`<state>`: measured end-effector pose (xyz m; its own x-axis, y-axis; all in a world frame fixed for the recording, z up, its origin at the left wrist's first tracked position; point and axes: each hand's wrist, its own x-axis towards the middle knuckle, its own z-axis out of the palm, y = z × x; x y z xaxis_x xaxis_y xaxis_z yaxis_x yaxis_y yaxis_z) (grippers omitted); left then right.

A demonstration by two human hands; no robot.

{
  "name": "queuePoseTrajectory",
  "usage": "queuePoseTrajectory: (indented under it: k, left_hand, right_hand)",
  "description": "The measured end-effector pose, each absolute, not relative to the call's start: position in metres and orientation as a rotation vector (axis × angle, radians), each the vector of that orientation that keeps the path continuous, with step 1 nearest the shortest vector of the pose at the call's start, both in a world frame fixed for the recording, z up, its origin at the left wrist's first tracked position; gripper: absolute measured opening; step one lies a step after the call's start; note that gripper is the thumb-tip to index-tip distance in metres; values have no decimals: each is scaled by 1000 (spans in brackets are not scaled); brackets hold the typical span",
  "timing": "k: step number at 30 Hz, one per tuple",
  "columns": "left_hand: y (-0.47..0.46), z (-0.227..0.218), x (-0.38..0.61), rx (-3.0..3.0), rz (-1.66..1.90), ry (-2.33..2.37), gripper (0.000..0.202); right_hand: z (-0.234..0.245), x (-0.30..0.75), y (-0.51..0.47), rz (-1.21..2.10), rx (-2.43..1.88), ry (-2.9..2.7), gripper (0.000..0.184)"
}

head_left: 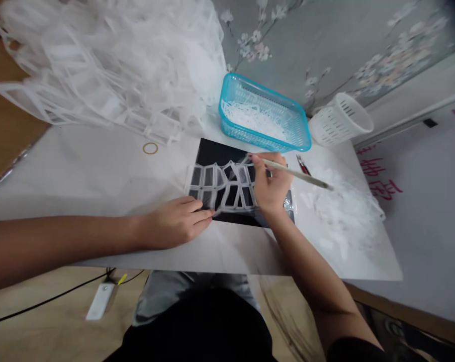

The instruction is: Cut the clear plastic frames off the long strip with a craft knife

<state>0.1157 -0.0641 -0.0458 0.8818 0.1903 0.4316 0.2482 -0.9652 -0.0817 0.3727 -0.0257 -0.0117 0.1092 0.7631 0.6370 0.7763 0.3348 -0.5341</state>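
Observation:
A translucent white plastic lattice sheet [208,177] with several frame-like openings lies over a black rectangular mat [246,218] on the table. My left hand [182,221] rests on its lower left edge, fingers stretched out and lying flat. Above the right part of the lattice, my right hand [273,183] is closed round a long, thin, pale stick-like tool [306,177]. The tool's rear end points right; its tip is near the lattice's upper edge, too blurred to tell its kind. My right hand covers some of the lattice.
A large heap of white lattice pieces [117,60] fills the back left. Behind the mat stands a blue basket [265,136] holding white scraps, beside a white perforated basket [336,120]. A red-and-black cutter [303,164], loose scraps [344,211] and a rubber band [150,148] lie on the table.

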Motion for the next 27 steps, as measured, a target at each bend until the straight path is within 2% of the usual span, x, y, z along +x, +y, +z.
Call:
queuePoseTrajectory:
  k: [5, 11, 16, 27]
  left_hand:
    - [-58, -47, 116, -2995, -753, -330, 21]
    - [-50, -48, 121, -2901, -738, -655, 30]
    - [-52, -47, 122, -2840, -642, -723, 31]
    - [-51, -46, 121, -2863, -632, -724, 32]
  right_hand:
    - [-8, 386, -21, -14, -1346, -1471, 19]
    - [-41, 349, -47, 439, -1291, -1855, 14]
    - [-50, 340, -49, 723, -1372, -1747, 19]
    - [-52, 342, -49, 694, -1367, -1737, 21]
